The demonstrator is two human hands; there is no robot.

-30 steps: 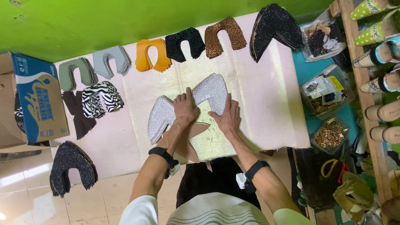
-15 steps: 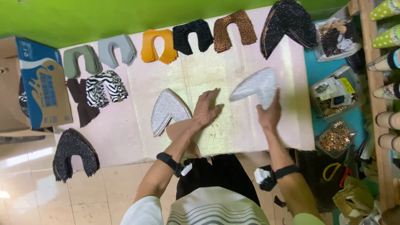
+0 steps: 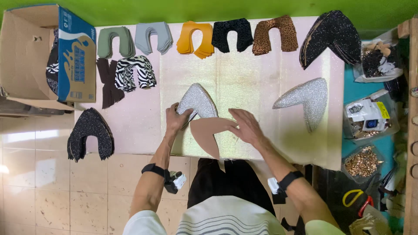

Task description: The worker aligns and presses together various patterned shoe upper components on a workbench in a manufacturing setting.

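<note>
My left hand (image 3: 175,118) grips the near edge of a stack of silver glitter shoe-upper pieces (image 3: 198,101) on the pale table (image 3: 139,126). My right hand (image 3: 246,127) lies flat, fingers spread, on a tan cardboard pattern piece (image 3: 209,132) shaped like a V, just in front of the silver stack. Another silver glitter piece (image 3: 307,99) lies apart at the right of the table. A shimmering sheet of glitter fabric (image 3: 244,82) covers the table's middle beneath them.
Along the far edge lie stacks of cut uppers: green (image 3: 113,41), grey (image 3: 152,37), orange (image 3: 198,38), black (image 3: 231,34), leopard (image 3: 274,34), black glitter (image 3: 331,35); zebra (image 3: 135,72) and brown (image 3: 106,80) ones nearer. A cardboard box (image 3: 48,52) stands left. Bags of trimmings (image 3: 365,117) sit right.
My right hand left the silver piece at the right side of the table and came back onto the tan pattern. My left hand shifted onto the remaining silver stack.
</note>
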